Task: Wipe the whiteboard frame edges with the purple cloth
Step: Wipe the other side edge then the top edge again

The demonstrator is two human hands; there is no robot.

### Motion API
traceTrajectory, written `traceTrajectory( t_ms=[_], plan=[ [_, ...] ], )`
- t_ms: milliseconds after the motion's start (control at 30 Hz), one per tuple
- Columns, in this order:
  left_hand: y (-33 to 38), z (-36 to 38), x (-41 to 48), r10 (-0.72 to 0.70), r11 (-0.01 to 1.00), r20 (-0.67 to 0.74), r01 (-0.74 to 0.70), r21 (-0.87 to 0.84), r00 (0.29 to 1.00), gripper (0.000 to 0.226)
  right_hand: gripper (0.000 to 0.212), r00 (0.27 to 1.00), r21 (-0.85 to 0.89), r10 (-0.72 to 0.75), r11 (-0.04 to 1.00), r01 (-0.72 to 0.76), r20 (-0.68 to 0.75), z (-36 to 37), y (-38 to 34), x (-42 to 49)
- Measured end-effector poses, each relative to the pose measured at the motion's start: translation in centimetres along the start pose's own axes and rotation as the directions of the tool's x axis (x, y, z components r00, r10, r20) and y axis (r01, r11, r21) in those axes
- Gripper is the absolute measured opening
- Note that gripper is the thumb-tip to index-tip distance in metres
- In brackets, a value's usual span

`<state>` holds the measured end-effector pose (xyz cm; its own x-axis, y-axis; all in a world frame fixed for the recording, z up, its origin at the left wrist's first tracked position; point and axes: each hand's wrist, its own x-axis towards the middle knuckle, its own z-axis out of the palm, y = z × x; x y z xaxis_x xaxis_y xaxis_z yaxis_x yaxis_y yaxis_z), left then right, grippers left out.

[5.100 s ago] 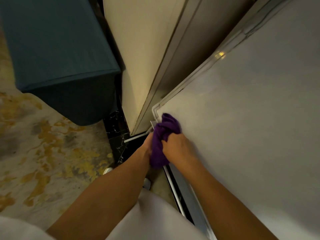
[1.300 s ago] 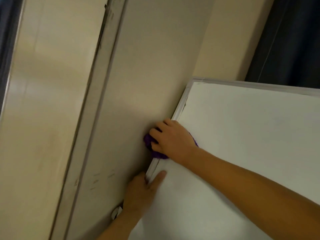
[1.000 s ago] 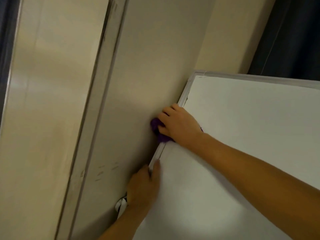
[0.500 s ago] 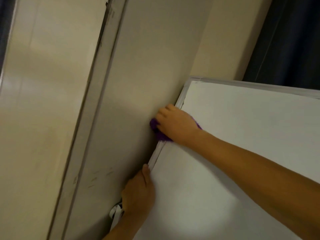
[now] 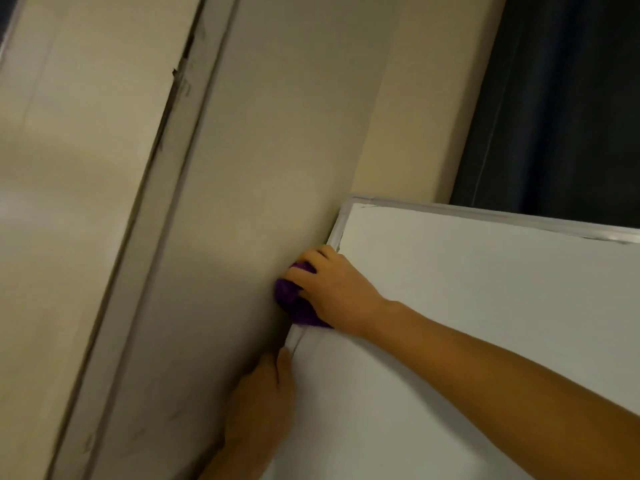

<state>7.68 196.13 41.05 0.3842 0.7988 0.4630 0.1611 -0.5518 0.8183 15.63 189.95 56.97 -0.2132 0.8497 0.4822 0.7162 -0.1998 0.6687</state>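
1. Nearest the viewer, the left hand point(image 5: 258, 398) rests low on the left side of the whiteboard point(image 5: 450, 323), fingers flat and together along the frame edge. It looks to be bracing the board; whether it curls around the edge cannot be told.

2. Just above it, a short bare stretch of the metal frame point(image 5: 295, 337) shows between the two hands.

3. Higher up, the right hand point(image 5: 334, 287) reaches in from the right on a bare forearm and is clenched over the bunched purple cloth point(image 5: 292, 301), pressing it against the left frame edge where the board meets the beige wall point(image 5: 259, 168). Only the cloth's left and lower part shows beneath the fingers.

4. Beyond the right hand, a short length of left frame runs up to the top-left corner point(image 5: 351, 202).

5. Farthest away, the top frame rail point(image 5: 502, 218) stretches to the right, against a dark curtain point(image 5: 571, 98).

6. Judged progress: the wipe is in hand on the upper left edge. The corner and the top rail seem yet to be done. The right and bottom edges are out of view, so their state cannot be told.
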Motion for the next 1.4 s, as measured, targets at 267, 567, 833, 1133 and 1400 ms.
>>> traceTrajectory(
  t_ms=[267,567,833,1133,1400],
  plan=[
    [5.6,0.9,6.3,-0.081,0.966,0.071,0.096,-0.240,0.994,0.047,0.036,0.993,-0.017,-0.111,0.994,0.111,-0.036,-0.4,2.5,0.7],
    [6.6,1.4,4.9,-0.020,0.989,-0.087,0.007,-0.146,0.996,0.070,0.046,0.956,-0.018,0.245,0.968,-0.251,-0.164,-3.2,10.6,4.0],
    [6.2,1.2,5.0,-0.020,0.991,-0.139,0.001,-0.134,0.990,0.075,0.034,0.800,0.070,0.578,0.816,-0.574,-0.161,-5.1,12.2,4.5],
    [6.5,0.8,4.6,0.048,0.984,-0.200,-0.081,-0.160,0.979,0.074,0.087,0.632,-0.092,0.721,0.676,-0.731,0.285,-12.1,16.2,0.3],
    [6.3,0.6,4.9,0.043,0.989,-0.211,-0.072,-0.129,0.977,0.076,0.100,0.493,-0.206,0.718,0.646,-0.735,0.491,-15.9,18.8,-1.1]
  ],
)
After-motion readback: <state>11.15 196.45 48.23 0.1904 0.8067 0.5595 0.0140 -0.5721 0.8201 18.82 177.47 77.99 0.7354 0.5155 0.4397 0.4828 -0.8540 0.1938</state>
